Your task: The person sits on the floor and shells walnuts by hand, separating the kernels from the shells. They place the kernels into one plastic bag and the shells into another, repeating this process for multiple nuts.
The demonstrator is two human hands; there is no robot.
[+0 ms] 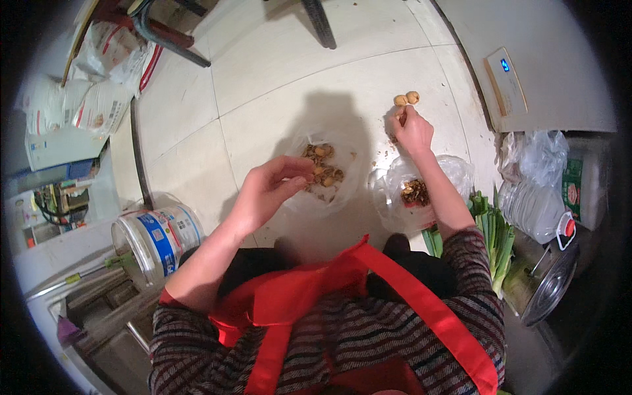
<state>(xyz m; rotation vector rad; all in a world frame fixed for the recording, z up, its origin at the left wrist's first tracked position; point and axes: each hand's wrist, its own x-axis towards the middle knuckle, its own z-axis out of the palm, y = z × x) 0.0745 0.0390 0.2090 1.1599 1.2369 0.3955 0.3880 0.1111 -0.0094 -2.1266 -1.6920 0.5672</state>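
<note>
My left hand is over the near left side of a clear plastic bag spread on the floor. Its thumb and fingers curve apart, and I see nothing held between them. Broken walnut shells lie in that bag, close to the fingertips. Further out, my right hand reaches down to the tiles, its fingertips bent around a small brown patch; whether it grips a piece is unclear. Two whole walnuts sit just beyond those fingers. Under my right forearm, a second plastic bag holds walnut kernels.
Small crumbs dot the tiled floor. Green leeks, a large clear water jug and a lidded metal pot are at right. A white plastic bucket lies at left. Stool legs stand at the far side.
</note>
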